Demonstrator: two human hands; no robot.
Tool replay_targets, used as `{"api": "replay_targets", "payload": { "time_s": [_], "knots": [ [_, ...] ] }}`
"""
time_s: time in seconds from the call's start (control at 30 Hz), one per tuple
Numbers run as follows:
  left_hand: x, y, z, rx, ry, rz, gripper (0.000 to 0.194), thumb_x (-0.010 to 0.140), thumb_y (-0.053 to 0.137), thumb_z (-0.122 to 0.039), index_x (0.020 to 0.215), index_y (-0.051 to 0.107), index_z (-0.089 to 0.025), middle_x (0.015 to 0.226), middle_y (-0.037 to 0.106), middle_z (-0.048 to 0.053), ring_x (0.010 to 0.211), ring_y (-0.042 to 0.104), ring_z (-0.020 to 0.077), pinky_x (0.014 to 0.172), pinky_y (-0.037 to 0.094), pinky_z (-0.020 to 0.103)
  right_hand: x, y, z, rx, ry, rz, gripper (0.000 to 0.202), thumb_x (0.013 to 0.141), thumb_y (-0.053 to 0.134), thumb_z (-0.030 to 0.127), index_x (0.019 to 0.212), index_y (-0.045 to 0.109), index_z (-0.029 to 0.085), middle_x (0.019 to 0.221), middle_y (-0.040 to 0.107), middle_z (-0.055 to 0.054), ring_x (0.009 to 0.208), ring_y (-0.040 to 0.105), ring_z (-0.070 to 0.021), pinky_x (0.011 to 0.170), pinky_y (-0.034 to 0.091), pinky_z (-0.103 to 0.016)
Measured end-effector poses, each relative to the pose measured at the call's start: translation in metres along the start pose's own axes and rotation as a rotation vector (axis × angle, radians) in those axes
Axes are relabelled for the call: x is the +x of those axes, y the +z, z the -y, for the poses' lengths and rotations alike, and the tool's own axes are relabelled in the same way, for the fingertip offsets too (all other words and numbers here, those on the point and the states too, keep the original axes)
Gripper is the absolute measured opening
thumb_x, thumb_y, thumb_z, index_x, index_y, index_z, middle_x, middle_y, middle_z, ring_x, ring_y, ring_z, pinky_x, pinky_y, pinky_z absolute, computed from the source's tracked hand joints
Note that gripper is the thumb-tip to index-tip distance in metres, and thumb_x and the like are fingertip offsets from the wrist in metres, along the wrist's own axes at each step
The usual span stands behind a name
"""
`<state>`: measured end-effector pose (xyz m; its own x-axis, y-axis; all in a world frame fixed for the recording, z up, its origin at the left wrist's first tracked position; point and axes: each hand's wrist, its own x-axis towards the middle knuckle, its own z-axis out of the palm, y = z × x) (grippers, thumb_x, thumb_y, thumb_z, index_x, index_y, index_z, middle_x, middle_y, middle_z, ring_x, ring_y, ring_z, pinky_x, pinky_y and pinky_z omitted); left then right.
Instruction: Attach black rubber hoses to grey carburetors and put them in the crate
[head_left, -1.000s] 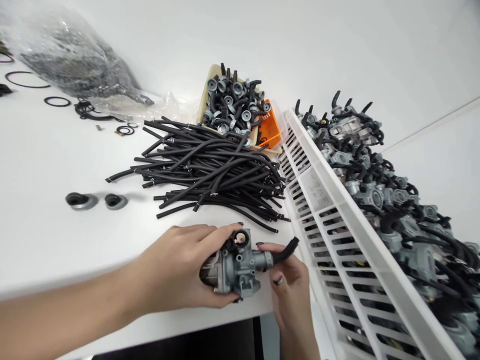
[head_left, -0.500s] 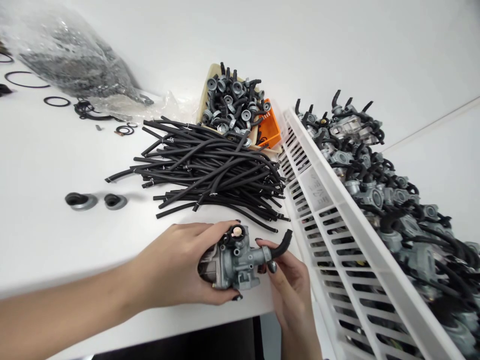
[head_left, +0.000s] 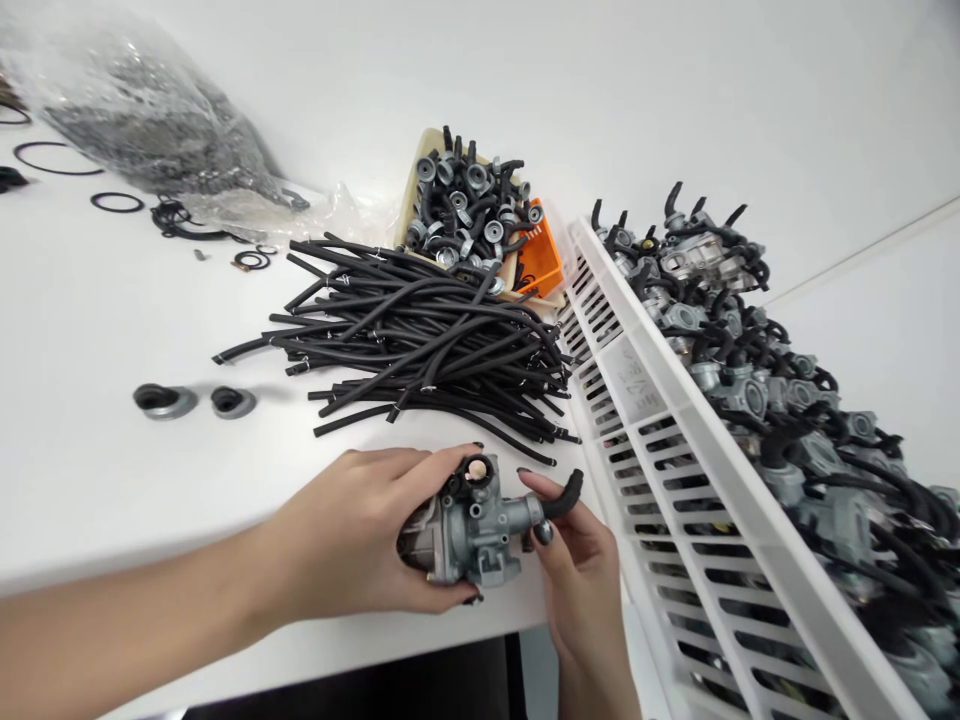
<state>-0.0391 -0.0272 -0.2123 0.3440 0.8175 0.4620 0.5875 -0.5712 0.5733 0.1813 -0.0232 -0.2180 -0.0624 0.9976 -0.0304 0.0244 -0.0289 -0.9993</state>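
Observation:
A grey metal carburetor (head_left: 480, 535) lies on its side over the front edge of the white table. My left hand (head_left: 367, 530) is closed around its bowl end, thumb and fingers on opposite sides. At the right end sits a round metal cap (head_left: 534, 511) with a bent black rubber boot (head_left: 564, 497) sticking out. Fingers of my right hand (head_left: 581, 560) pinch this cap from both sides; the thumb lies in front and the index finger behind. Part of the carburetor's bowl is hidden in my left palm.
Black rubber hoses (head_left: 420, 340) lie piled beyond my hands. Behind stand a cream bin (head_left: 411, 190) of booted caps and an orange box (head_left: 546, 245). A slotted white crate (head_left: 660, 440) full of carburetors stands right. Two loose caps (head_left: 163, 402), rubber rings (head_left: 118, 203) and a plastic bag (head_left: 157, 120) lie left.
The right index finger has shifted slightly up along the cap, and the boot's tip has dipped a little. The left hand keeps its hold on the carburetor.

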Motion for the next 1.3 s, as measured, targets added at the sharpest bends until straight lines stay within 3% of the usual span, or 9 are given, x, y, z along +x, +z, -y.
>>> {"api": "replay_targets", "payload": {
  "time_s": [0.13, 0.37, 0.67, 0.87, 1.07, 1.3],
  "knots": [
    [0.001, 0.000, 0.001, 0.001, 0.007, -0.016, 0.071, 0.075, 0.068, -0.037, 0.137, 0.037, -0.025, 0.105, 0.074, 0.006, 0.086, 0.073, 0.0223, 0.074, 0.058, 0.032, 0.001, 0.006, 0.005, -0.003, 0.047, -0.042, 0.035, 0.076, 0.078, 0.047, 0.104, 0.079, 0.026, 0.081, 0.075, -0.006, 0.072, 0.066, -0.0191, 0.063, 0.057, -0.029],
    [0.001, 0.003, 0.004, -0.013, 0.030, -0.057, 0.079, 0.068, 0.074, -0.043, 0.137, 0.037, -0.027, 0.099, 0.074, 0.004, 0.079, 0.073, 0.0229, 0.068, 0.060, 0.033, 0.002, 0.013, 0.006, 0.095, 0.057, -0.065, 0.028, 0.072, 0.082, 0.046, 0.093, 0.081, 0.027, 0.071, 0.071, -0.002, 0.059, 0.057, -0.0112, 0.056, 0.049, -0.021],
    [0.007, -0.005, -0.003, -0.171, -0.092, -0.008, 0.056, 0.065, 0.074, -0.034, 0.116, 0.051, -0.028, 0.082, 0.072, -0.002, 0.060, 0.067, 0.0162, 0.055, 0.055, 0.027, -0.001, 0.008, 0.008, 0.126, 0.052, -0.030, 0.039, 0.073, 0.079, 0.054, 0.098, 0.081, 0.024, 0.080, 0.074, -0.006, 0.069, 0.060, -0.0168, 0.063, 0.048, -0.028],
    [0.013, -0.011, -0.011, -0.319, -0.234, 0.072, 0.040, 0.062, 0.079, -0.034, 0.095, 0.057, -0.025, 0.073, 0.070, -0.005, 0.054, 0.062, 0.0116, 0.052, 0.051, 0.022, -0.003, 0.007, 0.008, 0.151, 0.068, -0.030, 0.030, 0.074, 0.081, 0.047, 0.096, 0.081, 0.027, 0.082, 0.075, -0.004, 0.070, 0.061, -0.0155, 0.063, 0.049, -0.026],
    [0.016, -0.014, -0.012, -0.325, -0.298, 0.131, 0.040, 0.061, 0.080, -0.040, 0.091, 0.059, -0.023, 0.081, 0.073, -0.002, 0.059, 0.064, 0.0134, 0.054, 0.050, 0.023, 0.001, 0.002, -0.007, 0.149, 0.034, -0.040, 0.018, 0.075, 0.082, 0.040, 0.090, 0.081, 0.029, 0.093, 0.079, -0.004, 0.084, 0.070, -0.0185, 0.073, 0.055, -0.026],
    [0.017, -0.015, -0.011, -0.363, -0.315, 0.166, 0.036, 0.062, 0.078, -0.039, 0.088, 0.058, -0.023, 0.079, 0.071, -0.004, 0.060, 0.062, 0.0122, 0.055, 0.049, 0.022, 0.004, 0.010, 0.003, 0.123, -0.040, -0.039, 0.021, 0.078, 0.080, 0.038, 0.099, 0.079, 0.033, 0.096, 0.077, -0.002, 0.093, 0.071, -0.0182, 0.082, 0.055, -0.027]
  ]
}}
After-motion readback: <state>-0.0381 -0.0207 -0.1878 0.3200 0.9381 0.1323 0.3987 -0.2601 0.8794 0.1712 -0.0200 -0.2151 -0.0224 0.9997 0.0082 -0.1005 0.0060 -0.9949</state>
